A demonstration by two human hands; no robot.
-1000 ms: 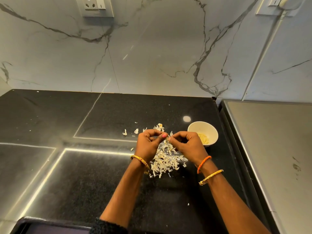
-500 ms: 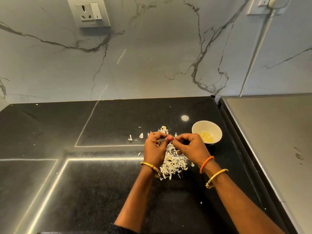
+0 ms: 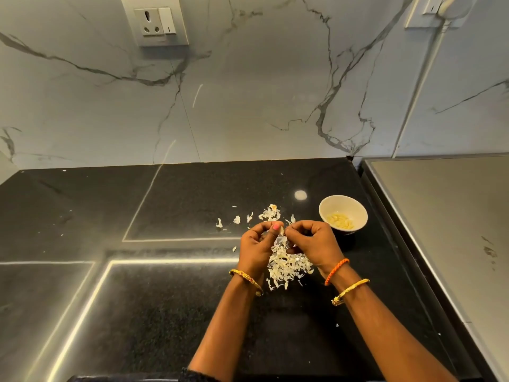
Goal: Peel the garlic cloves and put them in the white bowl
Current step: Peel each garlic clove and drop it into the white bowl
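Clove pinched between both hands above the peel pile.

The clove (image 3: pixel 281 230) sits at the fingertips of both hands, held over the counter (image 3: pixel 165 312); the left hand (image 3: pixel 257 245) pinches it with thumb and curled fingers (a pink nail shows at the thumb tip), and the right hand (image 3: pixel 311 244) pinches it from the other side, fingers curled. How much skin is on the clove cannot be told. Below the hands lies the peel pile (image 3: pixel 286 267), with loose flakes (image 3: pixel 237 219) scattered just behind. The bowl (image 3: pixel 343 216) stands upright near the right hand, apart from it, with peeled cloves (image 3: pixel 340 220) in its bottom. Bangles circle both wrists. A socket (image 3: pixel 155 22) is on the marble wall behind.
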